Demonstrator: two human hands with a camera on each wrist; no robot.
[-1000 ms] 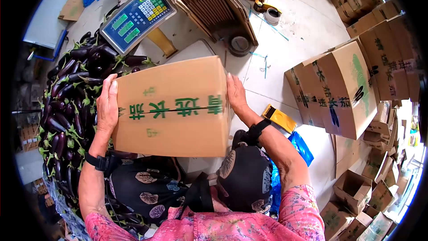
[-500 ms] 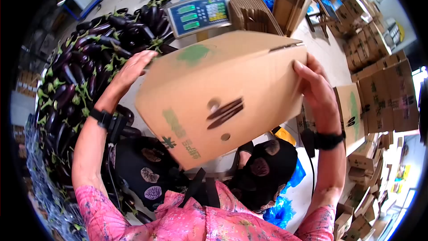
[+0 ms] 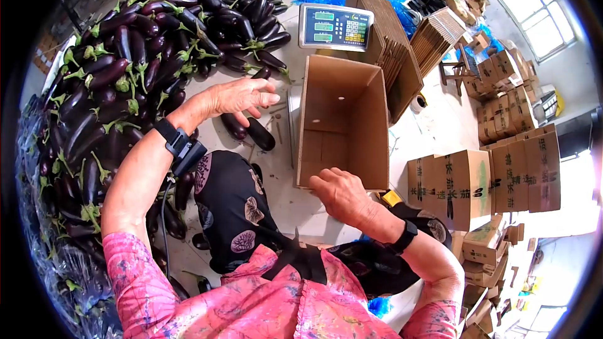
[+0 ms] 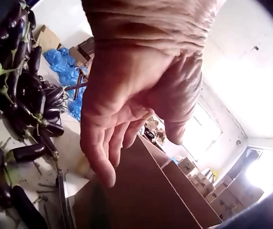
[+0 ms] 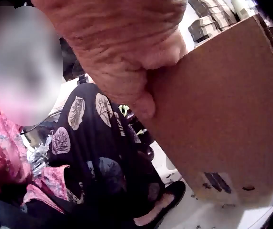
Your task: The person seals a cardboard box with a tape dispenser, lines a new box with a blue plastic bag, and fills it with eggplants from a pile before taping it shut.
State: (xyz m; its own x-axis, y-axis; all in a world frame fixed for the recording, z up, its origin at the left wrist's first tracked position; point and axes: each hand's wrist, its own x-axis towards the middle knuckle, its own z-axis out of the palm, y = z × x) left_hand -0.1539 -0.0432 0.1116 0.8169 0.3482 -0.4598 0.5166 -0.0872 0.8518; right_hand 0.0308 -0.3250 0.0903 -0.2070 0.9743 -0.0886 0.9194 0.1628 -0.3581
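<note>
An open-topped cardboard box (image 3: 342, 132) stands upright below the scale display, its inside showing bare walls. My right hand (image 3: 344, 196) grips the box at its near rim, fingers curled at the corner; in the right wrist view the hand (image 5: 127, 57) overlaps the top of the box wall (image 5: 222, 105). My left hand (image 3: 242, 97) hovers left of the box with loosely bent fingers and nothing in them. The left wrist view has that hand (image 4: 131, 100) in front of the box wall (image 4: 131, 191). A large heap of eggplants (image 3: 144, 56) lies to its left.
A scale display (image 3: 336, 26) rises behind the box, and the platform's edge (image 3: 293, 119) shows at its left. Flattened cardboard (image 3: 399, 56) leans beyond. Printed boxes (image 3: 452, 185) stand at the right. Loose eggplants (image 3: 259, 134) lie on the floor near the left hand.
The box was held between both hands and turned over; now it stands by the scale with its opening up. My left hand has come off it, and my right hand has moved to the near rim.
</note>
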